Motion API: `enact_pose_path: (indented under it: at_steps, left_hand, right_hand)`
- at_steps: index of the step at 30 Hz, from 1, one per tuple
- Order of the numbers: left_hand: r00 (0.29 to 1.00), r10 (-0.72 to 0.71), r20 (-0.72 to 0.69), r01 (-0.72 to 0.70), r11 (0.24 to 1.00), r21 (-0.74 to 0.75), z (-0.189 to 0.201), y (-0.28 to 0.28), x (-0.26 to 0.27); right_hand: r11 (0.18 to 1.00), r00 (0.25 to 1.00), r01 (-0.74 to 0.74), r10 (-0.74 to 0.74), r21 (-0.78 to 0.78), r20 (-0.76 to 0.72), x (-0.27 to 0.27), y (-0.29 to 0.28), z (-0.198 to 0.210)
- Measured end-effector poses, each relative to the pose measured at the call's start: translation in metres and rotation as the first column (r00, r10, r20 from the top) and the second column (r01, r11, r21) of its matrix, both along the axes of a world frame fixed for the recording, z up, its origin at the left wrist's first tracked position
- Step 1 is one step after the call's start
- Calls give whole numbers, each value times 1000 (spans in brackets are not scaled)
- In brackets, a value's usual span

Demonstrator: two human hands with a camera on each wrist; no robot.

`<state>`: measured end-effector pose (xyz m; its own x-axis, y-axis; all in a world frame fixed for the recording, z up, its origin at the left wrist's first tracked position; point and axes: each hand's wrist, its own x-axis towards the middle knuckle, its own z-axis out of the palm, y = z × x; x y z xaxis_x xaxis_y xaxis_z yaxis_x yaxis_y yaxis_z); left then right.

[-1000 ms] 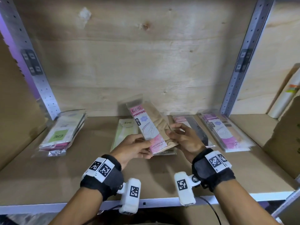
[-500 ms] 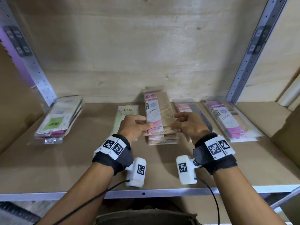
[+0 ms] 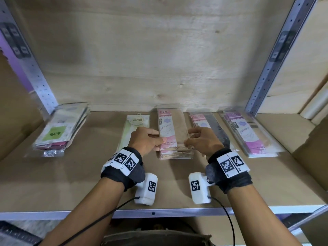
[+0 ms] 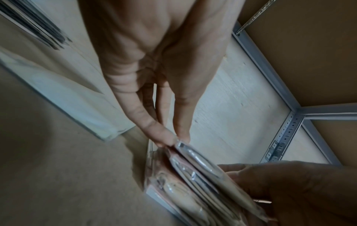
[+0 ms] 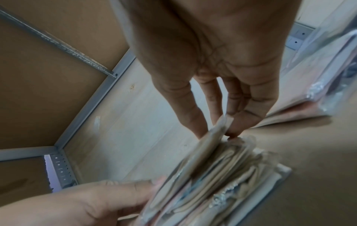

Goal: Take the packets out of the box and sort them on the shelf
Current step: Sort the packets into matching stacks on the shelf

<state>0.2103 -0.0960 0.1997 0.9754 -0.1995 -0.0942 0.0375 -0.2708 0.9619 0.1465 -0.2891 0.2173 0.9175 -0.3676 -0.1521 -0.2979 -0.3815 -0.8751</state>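
Since 1 s ago the beige/pink packet [image 3: 171, 126] has gone from tilted up in both hands to flat on top of the center stack [image 3: 175, 153] on the shelf [image 3: 71, 183]. L hand [image 3: 144, 140] pinches packet's left edge, thumb on top, fingers under. R hand [image 3: 204, 139] pinches right edge same way; wrist views show both sets of fingertips clamped on the top packet's edge. Other piles on shelf: green-label stack [image 3: 58, 129] far left, pale green packet [image 3: 134, 126] just left of L hand, dark packet [image 3: 211, 126] just right of R hand, purple-pink stack [image 3: 248, 134] further right. Box: cannot tell where.
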Motion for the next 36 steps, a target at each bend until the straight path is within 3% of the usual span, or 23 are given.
enact_pose_path:
  at_steps: [12,19,23,28,36]
  left_hand:
    - [997,-64,29,63,997,47,4,3,-1]
    - [986,138,94,-141,990,23,25,52,10]
    - [958,269,96,-275,960,53,41,120,17]
    - [843,503,189,-529,840,124,57,210,21]
    - [901,425,85,-433,868,245,51,275,24]
  right_hand:
    - [999,1000,-3,4,-36,5,-5,2,7]
    - [969,948,114,-41,-218,315,-14,25,37]
    - [993,922,-99,115,-62,369,-3,68,52]
    - [921,895,-388,375,10,244,33,145,48]
    - [835,860,-508,506,212,66,90,263,38]
